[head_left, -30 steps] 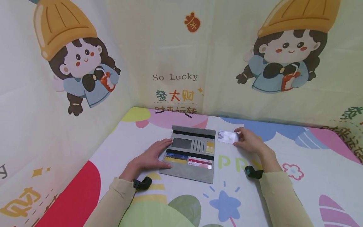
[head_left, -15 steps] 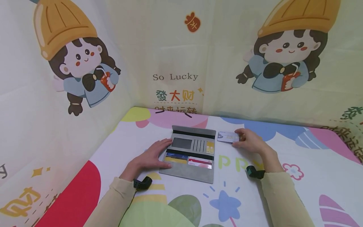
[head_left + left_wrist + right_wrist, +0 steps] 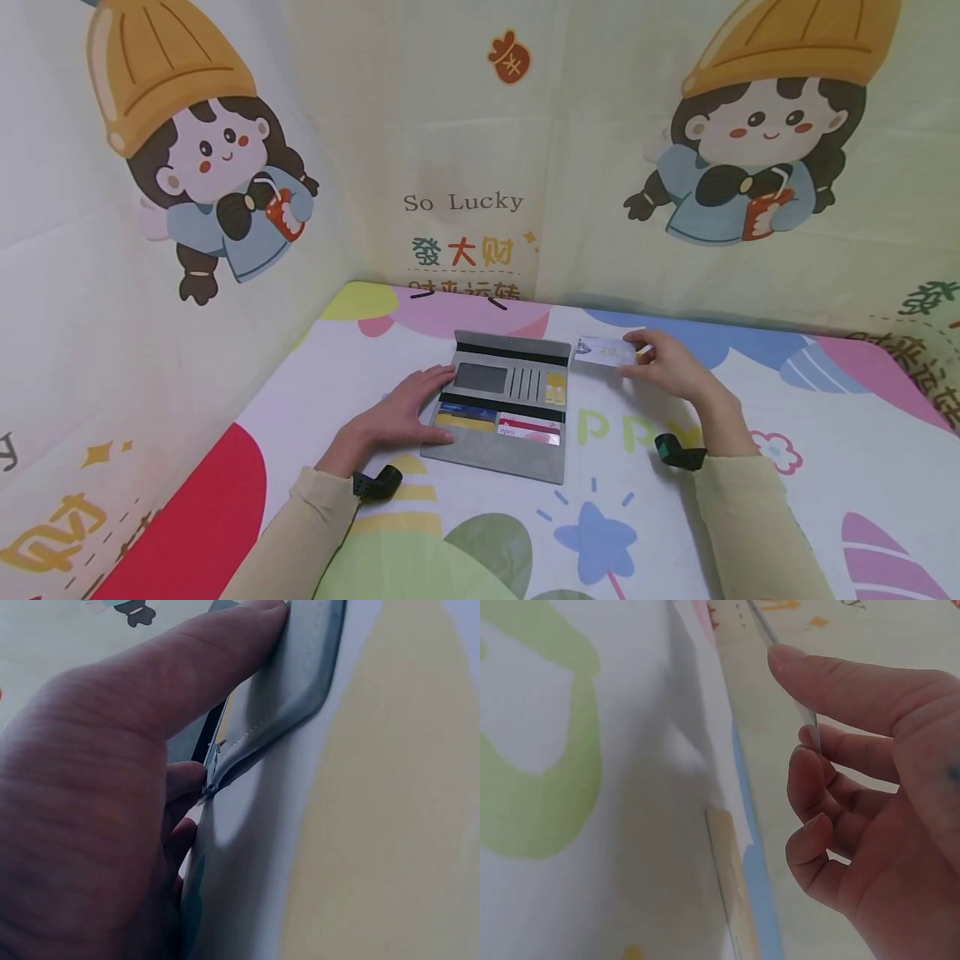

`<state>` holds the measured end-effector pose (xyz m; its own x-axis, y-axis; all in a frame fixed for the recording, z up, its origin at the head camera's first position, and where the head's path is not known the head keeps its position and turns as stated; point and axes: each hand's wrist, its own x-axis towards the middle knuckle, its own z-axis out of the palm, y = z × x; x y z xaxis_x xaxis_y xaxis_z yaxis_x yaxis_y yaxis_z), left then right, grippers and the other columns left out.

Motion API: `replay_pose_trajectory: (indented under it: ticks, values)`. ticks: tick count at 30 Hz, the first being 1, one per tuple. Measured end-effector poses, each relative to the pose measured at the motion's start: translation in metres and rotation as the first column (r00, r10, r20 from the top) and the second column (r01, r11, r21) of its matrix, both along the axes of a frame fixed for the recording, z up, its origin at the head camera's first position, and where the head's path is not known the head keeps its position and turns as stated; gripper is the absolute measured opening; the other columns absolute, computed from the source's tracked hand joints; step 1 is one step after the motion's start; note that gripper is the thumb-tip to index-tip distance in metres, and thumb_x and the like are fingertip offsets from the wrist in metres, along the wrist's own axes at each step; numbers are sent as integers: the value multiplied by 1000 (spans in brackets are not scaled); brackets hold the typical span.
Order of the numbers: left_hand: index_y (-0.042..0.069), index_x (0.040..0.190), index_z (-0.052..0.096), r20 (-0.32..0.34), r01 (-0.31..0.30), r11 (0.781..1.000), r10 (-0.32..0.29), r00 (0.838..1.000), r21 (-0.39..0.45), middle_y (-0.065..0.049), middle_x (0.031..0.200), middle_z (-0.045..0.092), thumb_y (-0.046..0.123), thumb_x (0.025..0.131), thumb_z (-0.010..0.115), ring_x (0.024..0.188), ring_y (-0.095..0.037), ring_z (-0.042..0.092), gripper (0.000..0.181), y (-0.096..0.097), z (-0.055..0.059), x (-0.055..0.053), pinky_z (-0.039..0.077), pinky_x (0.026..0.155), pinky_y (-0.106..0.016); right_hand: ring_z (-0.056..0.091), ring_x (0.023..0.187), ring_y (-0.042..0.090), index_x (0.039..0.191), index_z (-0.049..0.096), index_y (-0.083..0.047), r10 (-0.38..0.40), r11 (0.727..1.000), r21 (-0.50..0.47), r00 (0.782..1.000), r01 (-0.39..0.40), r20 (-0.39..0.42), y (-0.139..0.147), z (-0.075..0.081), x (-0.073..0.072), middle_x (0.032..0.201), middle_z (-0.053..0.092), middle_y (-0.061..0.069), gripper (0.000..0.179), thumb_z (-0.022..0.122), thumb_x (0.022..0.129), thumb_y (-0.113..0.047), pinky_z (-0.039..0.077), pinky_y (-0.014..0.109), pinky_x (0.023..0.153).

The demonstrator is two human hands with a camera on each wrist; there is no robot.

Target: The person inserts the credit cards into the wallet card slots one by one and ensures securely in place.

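A grey long wallet (image 3: 491, 451) lies unfolded on the table, with a blue-and-yellow card (image 3: 467, 415), a red-and-white card (image 3: 528, 428) and a yellow card (image 3: 555, 388) in its slots. My left hand (image 3: 401, 408) rests at its left edge, thumb on the lower flap, fingers along the side. In the left wrist view, the thumb (image 3: 225, 652) lies on the wallet's rounded corner. To the right of the wallet, my right hand (image 3: 667, 367) pinches a pale bank card (image 3: 600, 351) by its right end. The right wrist view shows that card edge-on between thumb and fingers.
Below my right hand, a beige card (image 3: 731, 885) lies on the table. The table's patterned cloth (image 3: 600, 542) meets a printed fabric wall (image 3: 570, 208) at the back and left. Black wrist cameras sit on both wrists.
My right hand has lifted the bank card slightly, and the card has tilted so that its glare has faded. The left hand and the wallet stay where they were.
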<state>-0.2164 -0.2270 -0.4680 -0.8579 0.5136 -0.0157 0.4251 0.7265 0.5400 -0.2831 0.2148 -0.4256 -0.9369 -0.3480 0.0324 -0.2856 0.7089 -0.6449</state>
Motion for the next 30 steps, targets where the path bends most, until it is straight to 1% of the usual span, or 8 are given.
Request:
replay_pose_trajectory:
  ticks: [4,13,21,27,30]
  values:
    - [14,158,34,2,-3,1000,3,1000,1,-5,164,27,56,81,76,151,-32,17,98,0,-1,0,13,120,-55,56,95,33,134,55,9,1,1000,2,1000,-1,-13,-1,3,1,120,59,23,61,81,87,-19,47,38,76]
    - [14,159,34,0,-3,1000,3,1000,3,-5,164,27,56,80,75,151,-32,17,98,0,0,0,13,120,-55,55,95,30,135,56,5,8,1000,-12,1000,-8,-14,-5,11,4,118,59,18,60,81,86,-19,46,36,74]
    - [12,158,35,-4,-3,1000,3,1000,6,-7,164,28,56,80,76,151,-33,18,98,0,1,0,13,120,-55,56,90,28,130,60,1,71,996,-42,997,-72,-29,-11,16,9,115,60,16,57,84,83,-22,47,37,74]
    - [12,158,34,-1,-5,1000,5,1000,5,-8,164,28,55,80,76,150,-34,19,98,0,1,1,13,120,-56,55,89,26,129,62,-1,111,993,-24,994,-112,-15,-18,14,11,104,61,10,58,85,82,-26,46,36,72]
    - [12,158,34,2,-7,1000,7,1000,5,-7,164,27,54,80,76,151,-33,18,98,0,2,1,12,120,-55,55,87,25,126,62,-1,143,989,-30,990,-143,-14,-22,13,12,98,61,8,56,86,81,-25,46,35,71]
